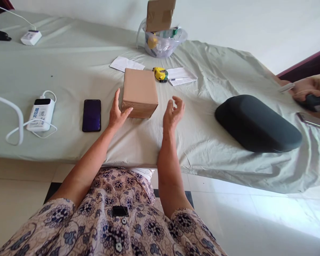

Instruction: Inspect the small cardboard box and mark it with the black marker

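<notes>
A brown cardboard box (140, 87) stands closed on the cloth-covered table in front of me. My left hand (117, 112) is at its near left corner, thumb along the front face and fingers up beside the left side; the fingers are apart. To the right of the box, my right hand (174, 113) is raised with curled, parted fingers and nothing in it. A gap separates it from the box. Just behind the box lie a yellow tape measure (160, 73), a white paper (126, 64) and another paper (181, 76) with a pen (179, 79) on it.
A phone (91, 115) and a white power bank (41, 114) with cables lie at left. A clear plastic basket (162, 44) holding a cardboard box (160, 16) stands at the back. To the right are a black case (258, 122) and another person's hand (305, 89).
</notes>
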The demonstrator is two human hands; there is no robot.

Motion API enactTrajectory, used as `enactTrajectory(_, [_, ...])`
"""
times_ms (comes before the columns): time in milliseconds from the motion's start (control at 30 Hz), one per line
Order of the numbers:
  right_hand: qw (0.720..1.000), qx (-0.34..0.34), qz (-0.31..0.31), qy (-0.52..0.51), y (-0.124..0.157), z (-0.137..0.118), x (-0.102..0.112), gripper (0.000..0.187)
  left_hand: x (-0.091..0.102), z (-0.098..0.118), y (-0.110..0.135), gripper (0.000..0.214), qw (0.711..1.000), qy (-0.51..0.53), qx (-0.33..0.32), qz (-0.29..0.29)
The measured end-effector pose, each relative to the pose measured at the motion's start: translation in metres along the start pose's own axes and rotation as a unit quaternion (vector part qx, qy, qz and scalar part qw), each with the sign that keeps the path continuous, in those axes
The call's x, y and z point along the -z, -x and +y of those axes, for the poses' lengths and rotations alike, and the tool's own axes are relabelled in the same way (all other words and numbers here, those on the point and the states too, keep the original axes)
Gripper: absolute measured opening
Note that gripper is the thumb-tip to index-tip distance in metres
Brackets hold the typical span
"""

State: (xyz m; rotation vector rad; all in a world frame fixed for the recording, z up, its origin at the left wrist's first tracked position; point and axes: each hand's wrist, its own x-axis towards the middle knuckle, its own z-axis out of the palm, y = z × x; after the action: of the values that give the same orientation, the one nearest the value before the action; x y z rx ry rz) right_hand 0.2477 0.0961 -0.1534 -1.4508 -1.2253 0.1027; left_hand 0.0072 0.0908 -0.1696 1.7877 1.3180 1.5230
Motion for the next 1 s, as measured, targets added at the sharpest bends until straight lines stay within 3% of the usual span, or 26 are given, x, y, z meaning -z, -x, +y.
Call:
enactTrajectory(67, [0.991, -0.078, -0.01, 0.108, -0.006, 0.009, 0.013, 0.027, -0.001, -0.003, 0.002, 0.107, 1.0, -0.006, 0.017, -0.009])
enactTrajectory(167, [0.954, -0.174, -0.096, 0.226, -0.007, 0.014, 0.027, 0.039, -0.004, -0.007, 0.003, 0.115, 1.0, -0.005, 0.018, -0.007])
enactTrajectory(267, [0.926, -0.2, -0.173, 0.269, -0.004, 0.01, 0.033, 0.045, -0.004, -0.01, 0.004, 0.114, 1.0, -0.013, 0.017, -0.013])
enactTrajectory(367, [0.922, -0.196, -0.199, 0.267, -0.001, 0.007, 0.032, 0.039, -0.004, -0.013, 0.005, 0.107, 0.998, -0.034, 0.045, -0.034])
enactTrajectory(467, [0.944, -0.189, -0.18, 0.201, -0.004, 0.005, 0.027, 0.033, -0.007, -0.015, 0.006, 0.095, 0.994, -0.061, 0.075, -0.04])
enactTrajectory(567, [0.976, -0.188, -0.114, -0.007, -0.008, 0.003, 0.022, 0.03, -0.011, -0.018, 0.008, 0.091, 0.991, -0.093, 0.087, -0.031])
enactTrajectory(667, [0.946, -0.169, -0.067, -0.269, -0.01, -0.003, 0.016, 0.037, -0.013, -0.02, 0.009, 0.087, 0.992, -0.098, 0.073, -0.023])
enactTrajectory(733, [0.921, -0.137, -0.068, -0.358, -0.008, -0.01, 0.011, 0.04, -0.013, -0.021, 0.011, 0.084, 0.993, -0.096, 0.062, -0.017])
enactTrajectory(1000, [0.962, 0.054, -0.031, -0.267, 0.041, -0.057, -0.008, 0.037, -0.011, -0.012, 0.011, 0.083, 0.991, -0.096, 0.094, -0.025])
